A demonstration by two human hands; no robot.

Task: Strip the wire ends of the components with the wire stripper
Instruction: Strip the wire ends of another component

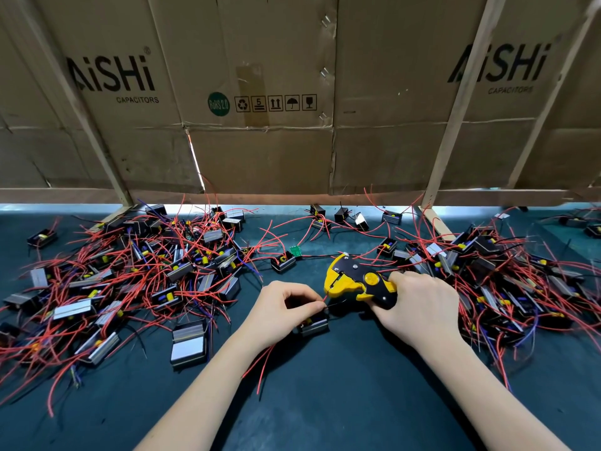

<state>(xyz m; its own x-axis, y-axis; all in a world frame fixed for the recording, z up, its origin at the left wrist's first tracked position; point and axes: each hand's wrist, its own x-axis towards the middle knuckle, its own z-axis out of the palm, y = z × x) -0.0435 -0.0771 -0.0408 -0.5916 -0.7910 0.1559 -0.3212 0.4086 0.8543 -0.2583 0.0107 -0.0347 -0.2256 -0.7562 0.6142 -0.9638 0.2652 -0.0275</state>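
Feeding a wire end toward the tool, the left hand (286, 304) at centre frame pinches a thin wire (335, 305) between thumb and forefinger, its other fingers curled over a small black component (313, 324) lying on the dark green mat (325, 402); pinching close to the tip likely keeps the limp lead stiff enough to aim. Just right of it, the right hand (419, 307) wraps its fingers round the handles of the yellow-and-black wire stripper (356, 281), whose head points left toward the pinched wire so that the end can enter from the side; whether the wire already sits between the blades cannot be told. Two heaps of like components trailing red wires lie at left (130, 278) and right (507, 278) of the frame, near either hand, which would suit sorting done from undone, though which heap is which is not evident. Across the upper frame hangs a flattened cardboard carton (276, 151) on pale wooden battens, printed "AiSHi CAPACITORS" at upper left and upper right, with a green "RoHS 2.0" roundel, a row of handling symbols and a stacking mark "5" at upper centre.
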